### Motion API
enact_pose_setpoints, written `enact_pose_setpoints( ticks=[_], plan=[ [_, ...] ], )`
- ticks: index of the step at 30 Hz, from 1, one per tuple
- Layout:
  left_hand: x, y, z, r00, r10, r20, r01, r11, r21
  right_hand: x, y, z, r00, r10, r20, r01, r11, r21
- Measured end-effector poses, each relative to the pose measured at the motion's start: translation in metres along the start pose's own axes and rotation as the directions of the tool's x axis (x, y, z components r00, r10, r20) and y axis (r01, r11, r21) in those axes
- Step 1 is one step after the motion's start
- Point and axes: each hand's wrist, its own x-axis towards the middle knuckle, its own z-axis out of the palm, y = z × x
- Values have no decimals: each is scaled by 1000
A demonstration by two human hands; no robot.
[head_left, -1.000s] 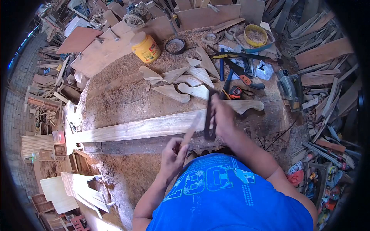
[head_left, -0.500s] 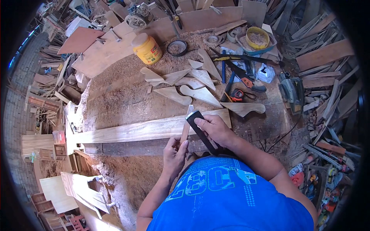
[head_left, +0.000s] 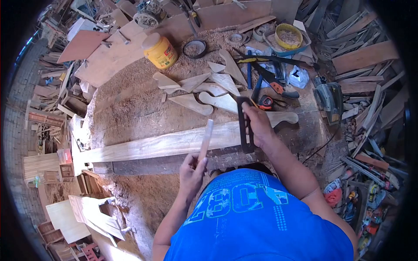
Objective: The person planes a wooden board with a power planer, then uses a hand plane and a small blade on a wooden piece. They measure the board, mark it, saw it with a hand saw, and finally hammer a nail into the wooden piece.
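My left hand (head_left: 193, 172) is closed round the lower end of a thin flat strip (head_left: 206, 141), brownish below and pale at its upper tip, held upright over the front edge of the bench. To its right, my right hand (head_left: 257, 121) grips a dark frame-like tool (head_left: 245, 126) with an elongated opening; the strip and the tool are apart. Beneath both lies a long pale board (head_left: 143, 148). Beyond it are several curved, pointed wood pieces (head_left: 224, 103), one of which (head_left: 285, 117) sits right of my right hand.
On the sawdust-covered bench (head_left: 126, 113) stand a yellow jar (head_left: 160, 51) and a dark round dish (head_left: 194, 49). An orange-handled saw (head_left: 278, 87), a tape measure (head_left: 265, 102) and a power tool (head_left: 328, 100) lie at the right. Scrap wood is piled beyond.
My right hand has moved right and up, taking the dark tool away from the strip, and the tool has turned more upright. My left hand has shifted slightly left and down with the strip.
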Motion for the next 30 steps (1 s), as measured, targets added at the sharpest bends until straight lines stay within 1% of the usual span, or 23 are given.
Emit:
enact_pose_setpoints(
  ticks=[1,3,4,5,6,7,9,11,13,15,16,18,19,21,22,24,25,27,28,29,30],
  plan=[
    [6,-3,-1,999,-27,-23,26,1000,-17,-5,2,4,999,49,11,-48,996,-70],
    [21,-26,-5,997,-67,-25,69,996,62,-9,18,4,998,59,36,-46,955,-294],
    [25,-41,-6,995,-94,-31,95,994,53,-8,33,-2,994,87,59,-64,946,-318],
    [31,-58,-6,991,-127,-33,130,986,110,-10,46,-8,992,111,57,-87,941,-328],
    [37,-73,-7,988,-153,-36,157,974,165,-14,53,-10,988,144,55,-108,903,-416],
    [42,-86,-9,985,-167,-40,171,973,155,-18,58,-12,984,173,52,-125,857,-500],
    [47,-106,-10,953,-300,-53,304,930,204,-21,59,-12,981,189,40,-142,846,-514],
    [48,-119,-11,935,-351,-56,355,922,153,-22,55,-12,979,190,72,-132,864,-486],
    [52,-111,-13,942,-327,-79,336,899,281,-20,59,-14,976,206,67,-148,859,-490],
    [56,-108,-16,946,-314,-83,324,899,296,-21,55,-11,964,258,66,-181,817,-547],
    [58,-104,-18,948,-311,-73,316,885,341,-21,56,-8,962,263,71,-181,813,-554],
    [63,-101,-23,951,-305,-43,293,856,425,-22,61,-4,967,250,50,-162,753,-638],
    [63,-100,-25,951,-307,-45,296,856,423,-21,66,-4,966,253,51,-163,751,-640],
    [63,-98,-25,951,-306,-39,291,848,444,-18,82,-9,969,227,102,-106,747,-656],
    [63,-103,-25,952,-305,-41,291,850,439,-16,86,-11,968,227,104,-104,744,-660],
    [62,-112,-22,983,-165,-77,182,852,490,-17,87,-9,896,412,164,-257,785,-563],
    [62,-114,-21,983,-164,-83,183,855,484,-20,83,-6,896,412,167,-254,782,-570],
    [63,-117,-20,984,-160,-80,178,823,539,-26,72,4,798,568,202,-451,784,-427],
    [64,-122,-21,983,-159,-88,181,826,534,-22,78,-1,796,570,204,-448,781,-435],
    [66,-129,-20,985,-153,-84,175,831,529,-15,88,-13,741,613,273,-538,786,-306],
    [66,-131,-20,986,-148,-80,168,836,523,-14,87,-11,685,641,345,-624,762,-177]
  ],
)
